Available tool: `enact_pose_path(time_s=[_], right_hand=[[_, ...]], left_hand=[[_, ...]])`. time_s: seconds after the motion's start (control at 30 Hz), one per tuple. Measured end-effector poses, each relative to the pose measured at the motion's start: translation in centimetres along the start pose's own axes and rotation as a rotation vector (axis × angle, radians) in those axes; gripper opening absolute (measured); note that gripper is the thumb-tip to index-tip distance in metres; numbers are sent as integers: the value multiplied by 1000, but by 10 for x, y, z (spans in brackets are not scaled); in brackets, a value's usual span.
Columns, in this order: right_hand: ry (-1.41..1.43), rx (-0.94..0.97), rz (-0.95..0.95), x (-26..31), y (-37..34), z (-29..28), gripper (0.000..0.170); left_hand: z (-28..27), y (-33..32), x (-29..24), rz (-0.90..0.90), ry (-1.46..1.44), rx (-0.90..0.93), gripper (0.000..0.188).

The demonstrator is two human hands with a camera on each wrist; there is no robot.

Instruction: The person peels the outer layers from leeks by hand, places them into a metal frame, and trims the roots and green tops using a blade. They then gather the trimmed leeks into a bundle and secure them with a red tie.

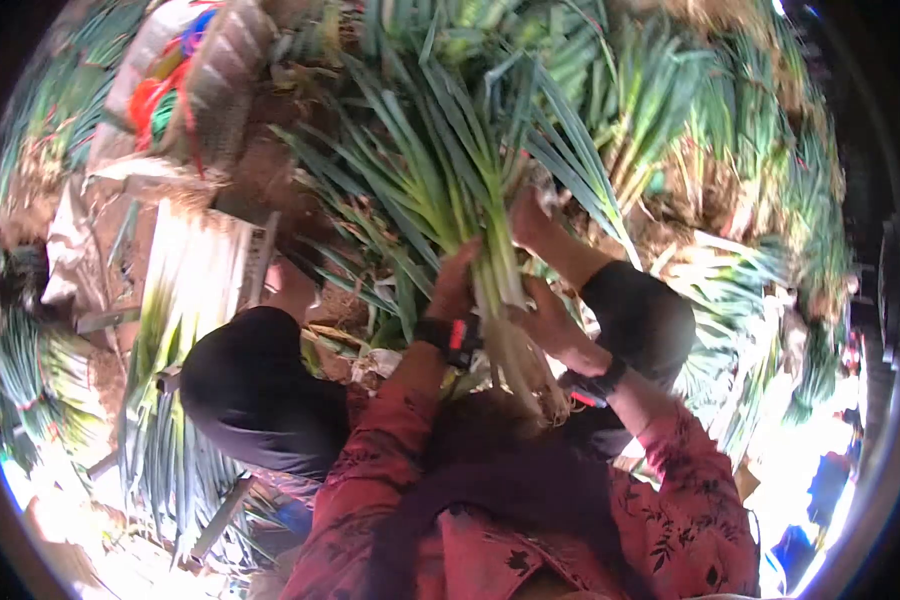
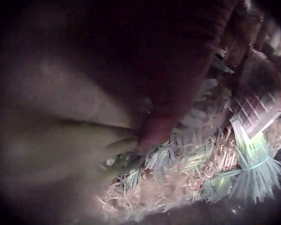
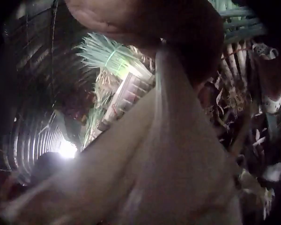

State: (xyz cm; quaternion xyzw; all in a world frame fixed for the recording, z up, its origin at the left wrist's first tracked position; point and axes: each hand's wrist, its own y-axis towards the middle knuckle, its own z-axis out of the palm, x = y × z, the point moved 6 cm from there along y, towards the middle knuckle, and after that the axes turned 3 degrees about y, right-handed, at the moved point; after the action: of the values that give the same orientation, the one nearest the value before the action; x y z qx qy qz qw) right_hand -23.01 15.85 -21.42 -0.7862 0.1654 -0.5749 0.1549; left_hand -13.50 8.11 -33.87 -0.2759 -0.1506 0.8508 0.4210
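A bunch of green onions (image 1: 490, 250) lies over my lap in the head view, leaves pointing away and roots toward me. My left hand (image 1: 455, 285) grips the bunch around the pale stems. On the other side, my right hand (image 1: 560, 325) pinches the white stalks lower down, nearer the roots. Close up in the right wrist view, a pale stalk skin (image 3: 178, 136) spreads down from the fingers (image 3: 145, 23). The left wrist view is dark and blurred, with pale stalks (image 2: 65, 140) beside the hand (image 2: 164, 117).
Piles of green onions (image 1: 660, 90) lie ahead and to the right. At left, a tied bundle (image 1: 180, 290) rests by a crate (image 1: 225, 90), with red and green twine (image 1: 160, 105) nearby. My bent knees (image 1: 260, 385) flank the work.
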Motion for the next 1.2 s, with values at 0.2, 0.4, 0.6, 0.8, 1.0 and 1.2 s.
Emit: enact_pose_path(time_s=[0.2, 0.4, 0.6, 0.8, 1.0, 1.2], right_hand=[[136, 207, -77, 1, -4, 12, 81], [254, 222, 248, 110, -62, -19, 58], [417, 202, 156, 65, -98, -7, 60], [174, 111, -66, 128, -121, -1, 53], [-59, 337, -319, 230, -107, 27, 70], [-485, 379, -890, 358, -70, 119, 85]], left_hand=[[-7, 13, 23, 205, 321, -135, 45], [69, -4, 37, 106, -181, 36, 56], [92, -69, 11, -44, -476, 255, 56], [124, -90, -44, 158, -360, 251, 49], [172, -219, -194, 643, -279, 356, 47], [151, -385, -323, 1520, -6, 134, 45]])
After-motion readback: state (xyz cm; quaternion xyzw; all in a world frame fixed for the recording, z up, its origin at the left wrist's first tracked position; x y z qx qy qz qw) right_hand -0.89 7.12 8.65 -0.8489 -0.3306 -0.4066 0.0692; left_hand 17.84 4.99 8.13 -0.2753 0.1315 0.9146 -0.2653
